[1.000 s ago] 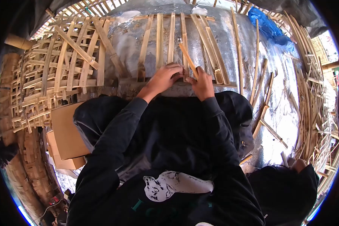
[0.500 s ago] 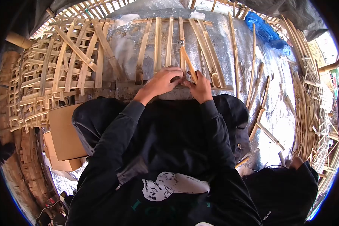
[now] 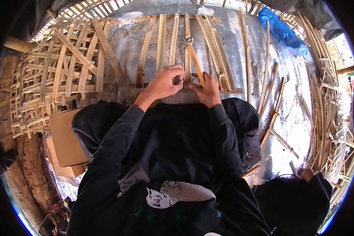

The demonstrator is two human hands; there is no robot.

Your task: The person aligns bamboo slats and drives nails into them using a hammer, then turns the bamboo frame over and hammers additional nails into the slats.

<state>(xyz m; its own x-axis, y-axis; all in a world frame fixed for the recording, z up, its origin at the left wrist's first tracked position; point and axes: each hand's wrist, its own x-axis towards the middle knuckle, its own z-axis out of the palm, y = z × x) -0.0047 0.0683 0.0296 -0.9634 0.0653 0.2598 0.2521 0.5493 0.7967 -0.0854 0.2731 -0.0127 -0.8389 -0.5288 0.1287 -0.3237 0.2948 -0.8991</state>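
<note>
My left hand [image 3: 166, 83] is above the near crosspiece of a bamboo frame, its fingers curled and pressed together; whether something small is between them cannot be made out. Just to its right, my right hand [image 3: 208, 89] holds the wooden handle of a hammer [image 3: 196, 63]. The hammer's metal head points away from me and lies over an upright bamboo slat [image 3: 187, 29]. Several slats run from the near crosspiece [image 3: 231, 91] to a far crosspiece [image 3: 145, 18]. A gap separates my two hands.
Woven bamboo lattice [image 3: 47, 74] is stacked at the left, above a cardboard box [image 3: 69, 135]. Loose sticks [image 3: 268, 84] lie on the silvery sheet [image 3: 293, 114] at the right. A blue plastic bag [image 3: 277, 27] is at the back right. Another person's dark-clothed leg [image 3: 295, 202] shows lower right.
My left hand has moved left, away from my right hand, which stays on the hammer handle. The view has shifted slightly.
</note>
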